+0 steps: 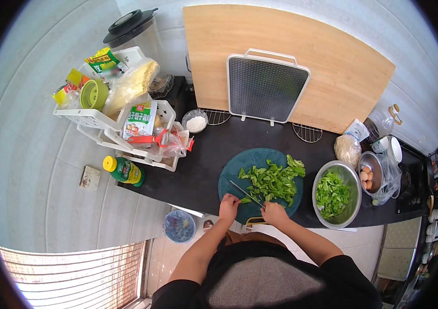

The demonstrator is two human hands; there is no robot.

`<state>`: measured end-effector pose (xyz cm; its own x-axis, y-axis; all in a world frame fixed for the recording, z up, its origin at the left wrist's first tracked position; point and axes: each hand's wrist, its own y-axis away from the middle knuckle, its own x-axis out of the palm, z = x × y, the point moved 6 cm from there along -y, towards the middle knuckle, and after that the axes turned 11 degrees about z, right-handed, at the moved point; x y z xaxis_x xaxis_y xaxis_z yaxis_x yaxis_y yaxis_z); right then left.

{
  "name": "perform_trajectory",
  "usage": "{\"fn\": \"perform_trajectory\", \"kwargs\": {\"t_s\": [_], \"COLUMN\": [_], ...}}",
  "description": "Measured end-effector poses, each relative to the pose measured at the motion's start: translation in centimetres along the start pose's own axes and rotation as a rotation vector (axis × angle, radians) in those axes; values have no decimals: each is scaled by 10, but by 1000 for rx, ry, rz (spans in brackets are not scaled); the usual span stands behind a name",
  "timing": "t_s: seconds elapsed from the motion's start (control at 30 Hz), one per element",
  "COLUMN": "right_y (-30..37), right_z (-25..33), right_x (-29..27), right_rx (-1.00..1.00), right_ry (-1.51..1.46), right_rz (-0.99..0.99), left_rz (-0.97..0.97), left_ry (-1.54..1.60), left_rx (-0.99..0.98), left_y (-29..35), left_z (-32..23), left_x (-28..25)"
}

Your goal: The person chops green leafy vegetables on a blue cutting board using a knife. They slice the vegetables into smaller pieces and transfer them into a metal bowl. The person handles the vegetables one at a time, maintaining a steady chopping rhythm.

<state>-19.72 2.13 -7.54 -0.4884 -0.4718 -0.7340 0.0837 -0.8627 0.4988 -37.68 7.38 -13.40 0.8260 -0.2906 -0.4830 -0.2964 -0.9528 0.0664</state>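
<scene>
A round dark-green cutting board (pixel 228 168) lies near the counter's front edge. Chopped leafy greens (pixel 274 181) are heaped over its middle and far right part. My right hand (pixel 274 213) is closed round the handle of a knife (pixel 246 193), whose blade slants up to the left, left of the heap. At the board's left front edge, my left hand (pixel 228 207) has its fingers bent together at a small green leaf piece (pixel 245 200) beside the blade. Right of the board stands a metal bowl (pixel 355 202) with more cut greens in it.
A smaller metal bowl (pixel 376 162) holds several eggs (pixel 366 176). White stacked baskets (pixel 98 117) with packages stand at left, near a yellow-capped green bottle (pixel 127 171). A bowl of white powder (pixel 195 122) and an upright dark board (pixel 267 86) are behind. A lined bin (pixel 179 226) sits below.
</scene>
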Motion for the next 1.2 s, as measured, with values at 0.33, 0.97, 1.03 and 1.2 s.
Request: {"fn": "perform_trajectory", "kwargs": {"t_s": [0.33, 0.97, 1.03, 1.2], "right_y": [-4, -12, -5, -6], "right_z": [12, 27, 15, 15], "right_x": [17, 15, 19, 15], "right_rx": [-63, -72, -67, -79], "right_ry": [127, 179, 204, 179], "right_rz": [110, 138, 146, 107], "left_rz": [61, 154, 133, 148], "left_ry": [-263, -450, -450, -462], "left_rx": [218, 331, 353, 372], "left_y": [4, 1, 2, 9], "left_z": [-3, -19, -15, -16], "left_x": [6, 0, 4, 6]}}
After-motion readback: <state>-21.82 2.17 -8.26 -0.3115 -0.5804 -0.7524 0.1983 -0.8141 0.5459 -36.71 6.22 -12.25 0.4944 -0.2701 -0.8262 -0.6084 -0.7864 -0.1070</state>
